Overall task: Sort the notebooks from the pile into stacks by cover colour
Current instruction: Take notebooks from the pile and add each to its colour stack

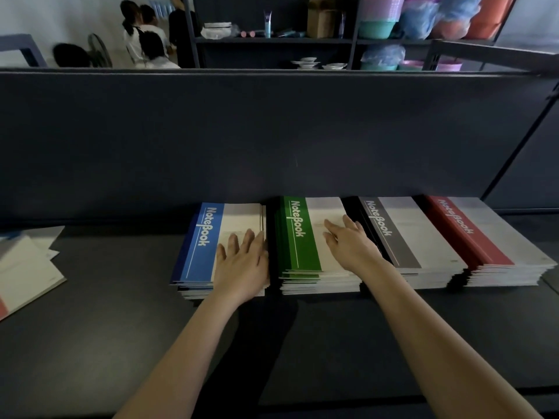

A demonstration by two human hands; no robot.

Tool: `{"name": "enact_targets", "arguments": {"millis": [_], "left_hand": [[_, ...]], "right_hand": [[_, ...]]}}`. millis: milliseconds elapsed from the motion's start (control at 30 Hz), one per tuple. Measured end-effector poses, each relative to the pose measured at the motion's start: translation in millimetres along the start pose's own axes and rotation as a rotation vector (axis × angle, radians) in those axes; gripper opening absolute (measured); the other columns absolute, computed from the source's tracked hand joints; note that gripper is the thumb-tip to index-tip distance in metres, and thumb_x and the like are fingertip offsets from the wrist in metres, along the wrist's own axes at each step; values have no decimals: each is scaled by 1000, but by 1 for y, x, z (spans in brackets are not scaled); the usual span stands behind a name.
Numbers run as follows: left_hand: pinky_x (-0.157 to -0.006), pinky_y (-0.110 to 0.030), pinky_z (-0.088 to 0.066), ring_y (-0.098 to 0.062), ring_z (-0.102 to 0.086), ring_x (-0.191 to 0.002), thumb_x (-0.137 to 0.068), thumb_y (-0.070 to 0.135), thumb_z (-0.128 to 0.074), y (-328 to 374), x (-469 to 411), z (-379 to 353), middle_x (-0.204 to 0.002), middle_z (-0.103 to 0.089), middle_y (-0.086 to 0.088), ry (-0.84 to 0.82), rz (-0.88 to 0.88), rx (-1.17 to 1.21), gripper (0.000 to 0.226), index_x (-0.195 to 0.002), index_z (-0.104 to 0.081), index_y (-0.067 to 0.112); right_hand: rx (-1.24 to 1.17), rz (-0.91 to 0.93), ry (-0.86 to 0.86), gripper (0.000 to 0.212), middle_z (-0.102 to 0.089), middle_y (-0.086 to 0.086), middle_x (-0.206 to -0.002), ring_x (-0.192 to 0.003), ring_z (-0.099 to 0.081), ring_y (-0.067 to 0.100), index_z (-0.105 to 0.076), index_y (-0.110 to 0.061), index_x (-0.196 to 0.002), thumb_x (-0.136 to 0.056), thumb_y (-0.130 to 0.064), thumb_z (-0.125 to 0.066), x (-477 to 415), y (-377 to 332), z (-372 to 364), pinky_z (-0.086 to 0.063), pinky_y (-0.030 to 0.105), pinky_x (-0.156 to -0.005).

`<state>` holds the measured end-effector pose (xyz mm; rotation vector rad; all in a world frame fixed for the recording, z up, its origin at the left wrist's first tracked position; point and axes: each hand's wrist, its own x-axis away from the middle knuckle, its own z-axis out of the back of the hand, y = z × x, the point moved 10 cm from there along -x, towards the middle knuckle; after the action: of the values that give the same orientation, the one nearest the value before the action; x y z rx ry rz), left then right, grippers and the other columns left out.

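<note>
Several notebook stacks stand side by side against the dark back panel: a blue stack (199, 246), a green stack (299, 237), a grey stack (402, 234) and a red stack (475, 234). My left hand (242, 261) lies flat with straight fingers on the white part of the blue stack's top cover. On the green stack's top cover rests my right hand (348, 240), fingers spread and straight. A loose pile of notebooks (27, 267) lies at the far left edge, partly cut off.
The dark table (121, 313) runs towards me below the stacks. A dark partition panel (272, 131) rises right behind them. Beyond it are shelves with plastic basins and dishes (378, 28), and several people (145, 37) at the far left.
</note>
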<state>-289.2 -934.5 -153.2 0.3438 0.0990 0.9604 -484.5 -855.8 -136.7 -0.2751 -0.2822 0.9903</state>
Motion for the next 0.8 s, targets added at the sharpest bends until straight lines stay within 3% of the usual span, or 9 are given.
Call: {"name": "enact_targets", "arguments": {"millis": [100, 167, 267, 367, 467, 600, 700, 800], "left_hand": [[-115, -33, -16, -19, -19, -145, -105, 28, -27, -9, 7, 27, -157, -26, 1, 60, -7, 604, 46, -151, -21, 25], [-106, -22, -24, -11, -31, -139, -104, 20, -34, -24, 16, 55, -151, -35, 6, 173, -37, 810, 42, -146, -32, 25], [-99, -17, -30, -5, -39, -131, -102, 16, -40, -53, 26, 80, -139, -45, 13, 264, -64, 775, 37, -137, -45, 28], [-85, -10, -37, -2, -49, -116, -101, 16, -43, -91, 33, 86, -125, -54, 14, 257, -11, 742, 31, -128, -54, 27], [-76, -4, -36, 4, -50, -104, -100, 15, -44, -131, 43, 96, -122, -56, 13, 314, 39, 704, 30, -125, -56, 26], [-63, -5, -41, 7, -55, -69, -99, 14, -45, -186, 57, 107, -104, -61, 17, 364, 120, 691, 30, -122, -57, 29], [-71, -23, -48, -6, -58, -71, -98, 12, -47, -227, 68, 119, -97, -59, 25, 405, 181, 693, 29, -114, -57, 35], [-65, -5, -39, 5, -50, -70, -96, 9, -47, -266, 81, 132, -94, -61, 17, 459, 218, 673, 30, -109, -57, 35]], "right_hand": [[-3, 25, 65, 46, -11, 7, -160, -147, -2, 28, -35, -20, -147, -103, -34, -30, -1, -11, 11, -23, 44, -116], [-79, 54, 205, 46, -20, 9, -158, -147, -9, 24, -37, -13, -145, -103, -29, -34, 5, -24, 20, -22, 41, -117], [-143, 141, 305, 47, -31, 9, -153, -145, -18, 22, -36, -10, -145, -100, -22, -39, 12, -58, 17, -20, 39, -118], [-187, 203, 256, 47, -31, 8, -154, -145, -19, 22, -36, -13, -146, -100, -22, -42, 11, -101, 2, -18, 36, -119], [-246, 281, 209, 47, -27, 8, -155, -146, -16, 21, -36, -11, -146, -100, -22, -41, 11, -151, -10, -15, 31, -117], [-286, 388, 128, 47, -25, 4, -156, -146, -12, 18, -35, -16, -146, -101, -23, -42, 16, -217, -31, -14, 28, -116], [-279, 447, 90, 46, -24, 3, -156, -146, -14, 18, -37, -18, -146, -100, -23, -43, 18, -265, -48, -15, 25, -114], [-279, 516, 16, 47, -22, 2, -157, -147, -9, 18, -35, -19, -147, -101, -25, -43, 19, -314, -71, -13, 28, -116]]}}
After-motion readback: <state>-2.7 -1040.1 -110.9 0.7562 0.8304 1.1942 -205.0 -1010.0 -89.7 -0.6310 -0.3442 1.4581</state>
